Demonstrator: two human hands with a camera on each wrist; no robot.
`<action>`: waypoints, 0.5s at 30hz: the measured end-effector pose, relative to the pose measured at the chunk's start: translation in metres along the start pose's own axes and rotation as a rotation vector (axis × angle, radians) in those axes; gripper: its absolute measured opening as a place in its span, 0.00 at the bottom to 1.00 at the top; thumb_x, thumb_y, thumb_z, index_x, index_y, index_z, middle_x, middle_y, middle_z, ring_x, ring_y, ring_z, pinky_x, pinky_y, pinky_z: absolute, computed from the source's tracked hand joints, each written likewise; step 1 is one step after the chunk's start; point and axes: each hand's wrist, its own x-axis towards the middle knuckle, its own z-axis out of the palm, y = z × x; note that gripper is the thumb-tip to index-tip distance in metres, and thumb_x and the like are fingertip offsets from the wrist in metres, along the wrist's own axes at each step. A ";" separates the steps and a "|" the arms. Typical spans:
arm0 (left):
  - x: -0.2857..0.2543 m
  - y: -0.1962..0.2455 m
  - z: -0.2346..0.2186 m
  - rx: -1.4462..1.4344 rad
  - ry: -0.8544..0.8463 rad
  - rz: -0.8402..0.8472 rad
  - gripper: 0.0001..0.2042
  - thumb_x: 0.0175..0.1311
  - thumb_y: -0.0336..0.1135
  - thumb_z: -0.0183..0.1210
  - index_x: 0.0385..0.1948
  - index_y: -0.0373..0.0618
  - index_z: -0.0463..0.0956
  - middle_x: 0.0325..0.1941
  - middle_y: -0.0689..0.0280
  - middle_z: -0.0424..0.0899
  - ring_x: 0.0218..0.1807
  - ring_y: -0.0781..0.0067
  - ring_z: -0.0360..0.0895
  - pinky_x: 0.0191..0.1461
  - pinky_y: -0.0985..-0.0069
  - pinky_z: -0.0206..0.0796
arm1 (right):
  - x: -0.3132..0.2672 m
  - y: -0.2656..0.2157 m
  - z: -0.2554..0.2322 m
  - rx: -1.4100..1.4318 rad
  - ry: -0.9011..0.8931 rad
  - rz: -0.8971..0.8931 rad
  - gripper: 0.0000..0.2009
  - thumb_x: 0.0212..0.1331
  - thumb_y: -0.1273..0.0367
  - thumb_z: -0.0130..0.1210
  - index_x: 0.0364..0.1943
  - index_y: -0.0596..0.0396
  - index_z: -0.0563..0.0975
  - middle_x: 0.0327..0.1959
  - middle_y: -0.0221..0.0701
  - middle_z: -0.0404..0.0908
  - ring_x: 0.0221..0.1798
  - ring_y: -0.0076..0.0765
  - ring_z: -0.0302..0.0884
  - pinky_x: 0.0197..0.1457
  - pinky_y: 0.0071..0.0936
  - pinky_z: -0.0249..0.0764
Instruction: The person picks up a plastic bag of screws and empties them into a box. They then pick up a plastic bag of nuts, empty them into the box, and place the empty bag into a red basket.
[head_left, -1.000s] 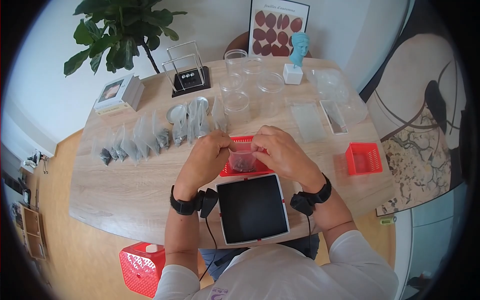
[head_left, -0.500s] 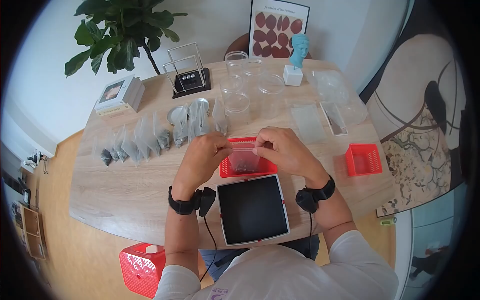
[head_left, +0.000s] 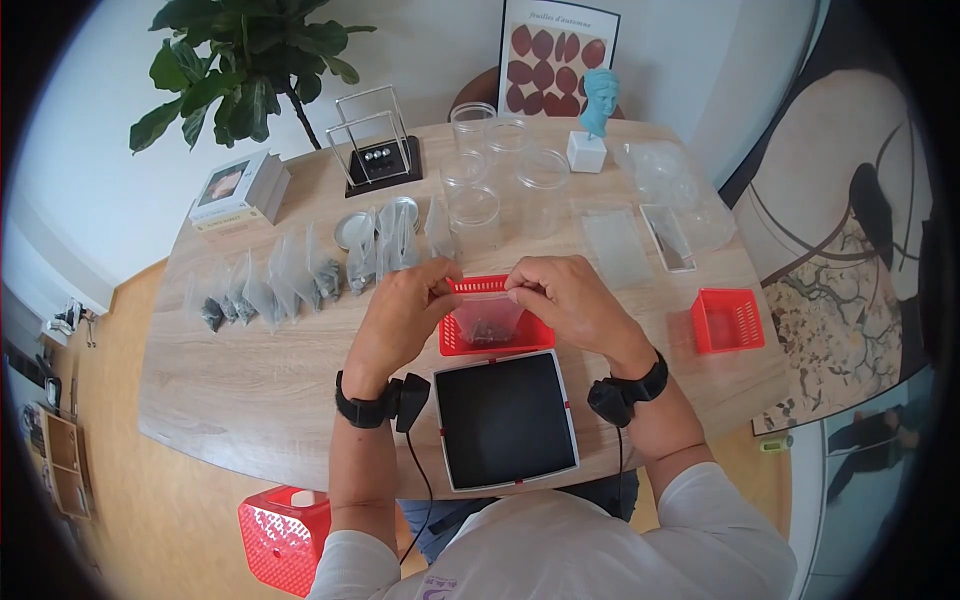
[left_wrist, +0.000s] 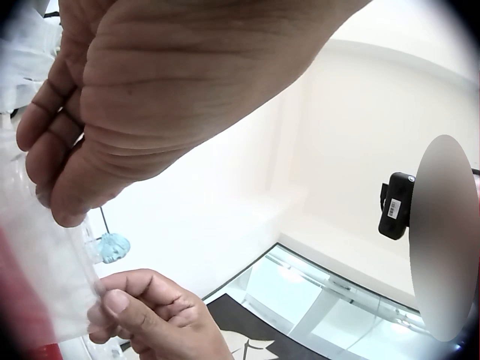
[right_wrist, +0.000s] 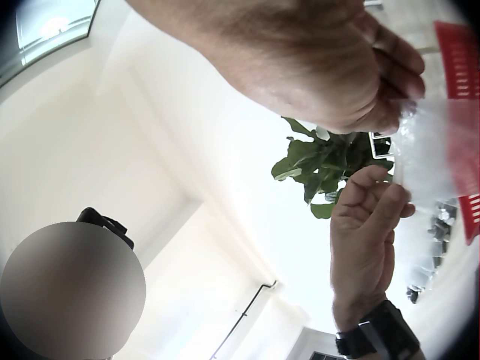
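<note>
Both hands hold a clear plastic bag (head_left: 487, 318) by the two ends of its top edge, with small dark pieces lying at its bottom. My left hand (head_left: 402, 312) pinches the left end between thumb and fingers; my right hand (head_left: 578, 303) pinches the right end. Behind and under the bag sits a red slotted basket (head_left: 541, 342). In the left wrist view the bag (left_wrist: 52, 262) hangs stretched between the hands. The right wrist view shows the left thumb and fingers on the top edge of the bag (right_wrist: 431, 150).
A square black-lined tray (head_left: 507, 420) lies nearest the body. Several filled bags (head_left: 262, 300) stand in a row at left, near metal lids (head_left: 352, 230). Clear jars (head_left: 473, 205) are at the back, flat empty bags (head_left: 615, 245) right of them. Another red basket (head_left: 727, 320) stands at right.
The hands have drawn slightly apart, and the bag's top edge now runs straighter between them. The right wrist has shifted a little outward. The basket and tray stay in place.
</note>
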 end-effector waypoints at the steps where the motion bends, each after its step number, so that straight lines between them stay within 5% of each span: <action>1: 0.000 0.000 0.000 0.015 -0.005 -0.004 0.09 0.65 0.25 0.68 0.44 0.33 0.85 0.34 0.54 0.88 0.34 0.65 0.83 0.42 0.70 0.75 | 0.000 0.001 0.000 -0.045 -0.008 -0.043 0.07 0.65 0.73 0.63 0.39 0.65 0.81 0.32 0.43 0.85 0.33 0.42 0.81 0.38 0.35 0.74; 3: 0.000 -0.009 0.005 0.038 0.009 0.086 0.08 0.65 0.26 0.68 0.43 0.34 0.85 0.34 0.54 0.87 0.34 0.63 0.83 0.42 0.69 0.75 | -0.001 0.001 -0.002 -0.090 -0.018 -0.088 0.07 0.65 0.73 0.63 0.40 0.64 0.82 0.33 0.43 0.85 0.33 0.44 0.81 0.39 0.36 0.74; 5: 0.000 -0.015 0.009 0.067 0.033 0.171 0.07 0.64 0.26 0.68 0.42 0.35 0.85 0.34 0.54 0.87 0.34 0.62 0.83 0.42 0.67 0.75 | -0.001 -0.005 -0.002 -0.130 -0.053 -0.077 0.08 0.65 0.70 0.60 0.39 0.65 0.81 0.34 0.48 0.83 0.40 0.59 0.81 0.46 0.47 0.76; 8: 0.005 -0.016 0.021 0.139 0.004 0.325 0.05 0.64 0.28 0.67 0.37 0.38 0.87 0.32 0.53 0.82 0.36 0.48 0.81 0.42 0.60 0.72 | 0.000 -0.005 0.002 -0.149 -0.033 -0.113 0.07 0.66 0.71 0.59 0.37 0.65 0.80 0.35 0.48 0.82 0.41 0.59 0.81 0.47 0.49 0.75; 15: 0.001 0.008 0.024 0.052 0.099 0.282 0.04 0.65 0.27 0.66 0.36 0.38 0.86 0.31 0.55 0.80 0.34 0.50 0.80 0.39 0.61 0.69 | -0.002 -0.019 -0.007 -0.015 -0.005 -0.038 0.04 0.65 0.75 0.60 0.36 0.62 0.79 0.34 0.44 0.79 0.39 0.52 0.79 0.44 0.42 0.75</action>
